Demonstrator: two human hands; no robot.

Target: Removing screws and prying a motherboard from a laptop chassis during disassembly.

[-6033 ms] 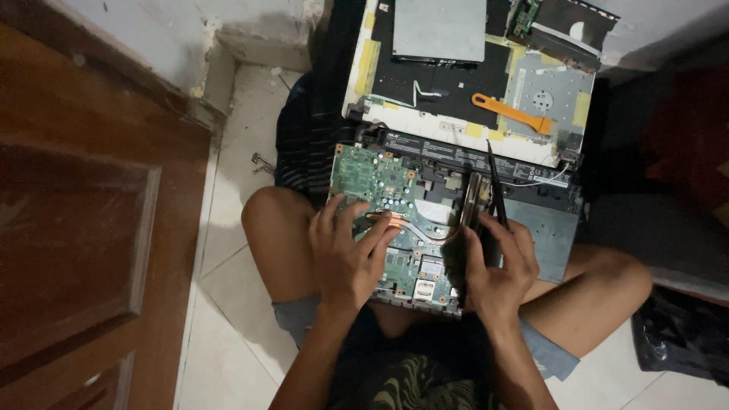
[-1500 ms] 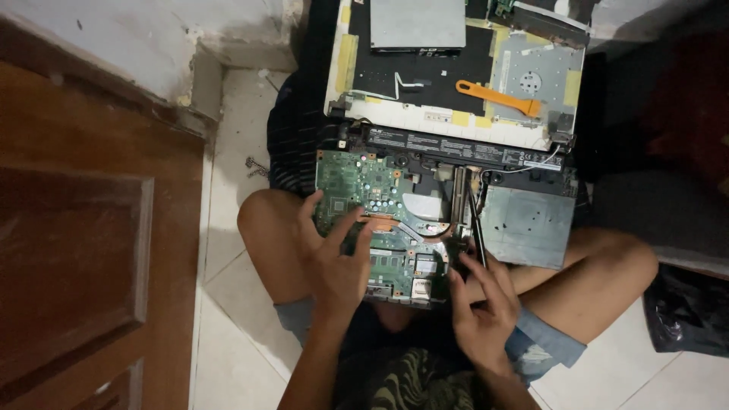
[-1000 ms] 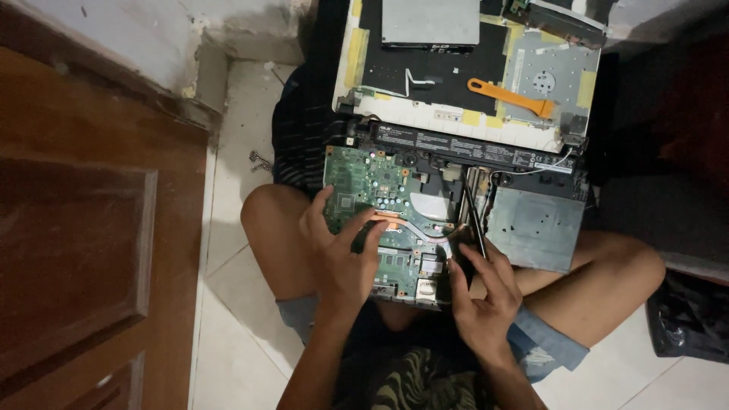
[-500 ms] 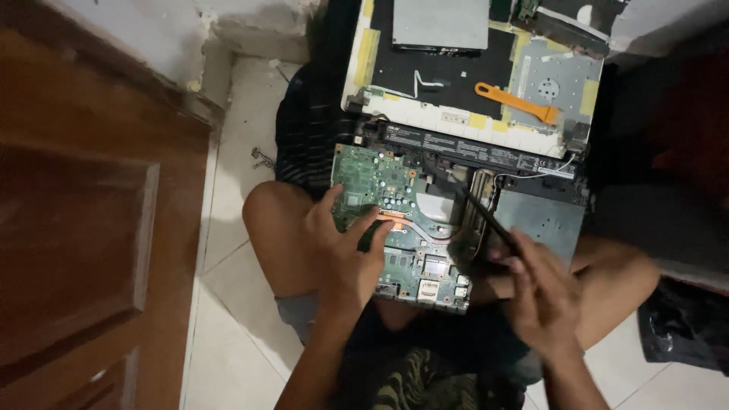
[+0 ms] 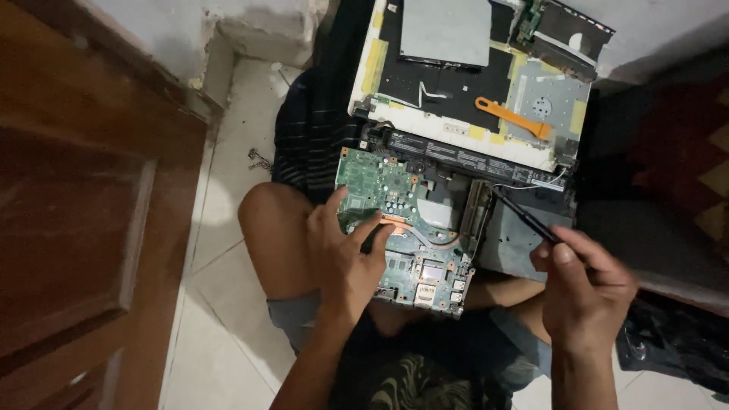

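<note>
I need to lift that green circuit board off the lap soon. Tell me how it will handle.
The green circuit board is thin and flat, so probably stiff and light. Its copper heat pipe and dense small parts suggest it is fragile; grip the edges. The left hand steadies it on the knees, so it may tip if released.

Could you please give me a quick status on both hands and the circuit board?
Left hand resting on green circuit board. Right hand gripping thin black tool, tip by the board's edge. Orange pry tool lying apart.
</note>
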